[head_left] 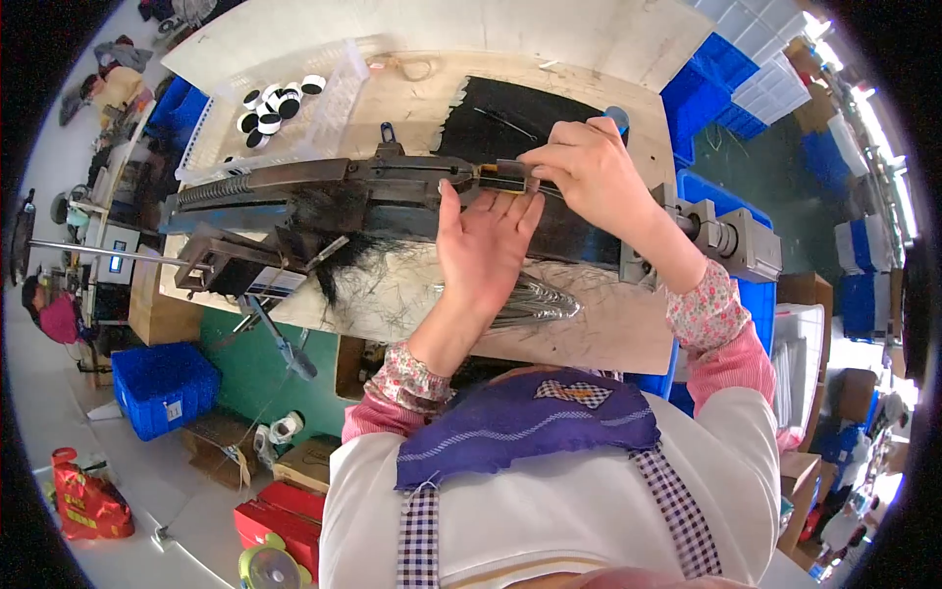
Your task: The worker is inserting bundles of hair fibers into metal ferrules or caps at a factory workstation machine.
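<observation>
A long dark metal machine (324, 187) lies across the wooden workbench (608, 324), with black fibres (334, 245) hanging from its middle. My left hand (486, 240) is held flat, palm up and fingers apart, just under the machine's rail. My right hand (584, 167) pinches a small flat dark piece (510, 177) at the rail's right part. A bundle of thin metal wires (535, 299) rests on the bench below my left hand. A black sheet (510, 123) lies behind the machine.
A clear plastic tray (343, 88) with several black-and-white rolls (275, 103) stands at the back left. Blue crates (162, 388) sit on the floor left, more (706, 93) at the right. A grey motor (731, 240) ends the machine on the right. Red bags (88, 501) lie lower left.
</observation>
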`<state>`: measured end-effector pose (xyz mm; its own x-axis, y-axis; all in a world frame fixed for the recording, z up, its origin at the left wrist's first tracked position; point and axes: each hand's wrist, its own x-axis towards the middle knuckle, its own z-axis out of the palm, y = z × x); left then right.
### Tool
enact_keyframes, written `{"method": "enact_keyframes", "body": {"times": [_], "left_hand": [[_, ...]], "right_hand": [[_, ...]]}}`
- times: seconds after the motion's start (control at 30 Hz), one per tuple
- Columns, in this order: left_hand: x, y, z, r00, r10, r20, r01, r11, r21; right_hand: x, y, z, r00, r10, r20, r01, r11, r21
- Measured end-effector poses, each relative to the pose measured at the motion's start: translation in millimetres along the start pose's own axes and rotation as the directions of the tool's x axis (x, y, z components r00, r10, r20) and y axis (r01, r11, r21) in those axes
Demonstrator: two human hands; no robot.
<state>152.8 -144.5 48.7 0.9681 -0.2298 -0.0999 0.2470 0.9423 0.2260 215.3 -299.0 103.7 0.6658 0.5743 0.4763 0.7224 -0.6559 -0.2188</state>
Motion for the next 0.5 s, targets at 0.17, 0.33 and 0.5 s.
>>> {"method": "enact_keyframes", "body": {"times": [0.17, 0.33, 0.5], "left_hand": [[1, 5, -3, 0.996, -0.024, 0.085, 0.024, 1.000, 0.000], [0, 6, -1, 1.000, 0.019, 0.009, -0.019, 1.000, 0.018], [-2, 7, 4, 0.999, 0.040, -0.020, -0.039, 0.999, 0.038]], "right_hand": [[4, -15, 9, 0.994, -0.105, 0.028, 0.108, 0.983, -0.150], [13, 6, 6, 0.988, 0.101, 0.115, -0.121, 0.975, 0.188], [19, -2, -1, 0.968, 0.082, 0.236, -0.111, 0.987, 0.115]]}}
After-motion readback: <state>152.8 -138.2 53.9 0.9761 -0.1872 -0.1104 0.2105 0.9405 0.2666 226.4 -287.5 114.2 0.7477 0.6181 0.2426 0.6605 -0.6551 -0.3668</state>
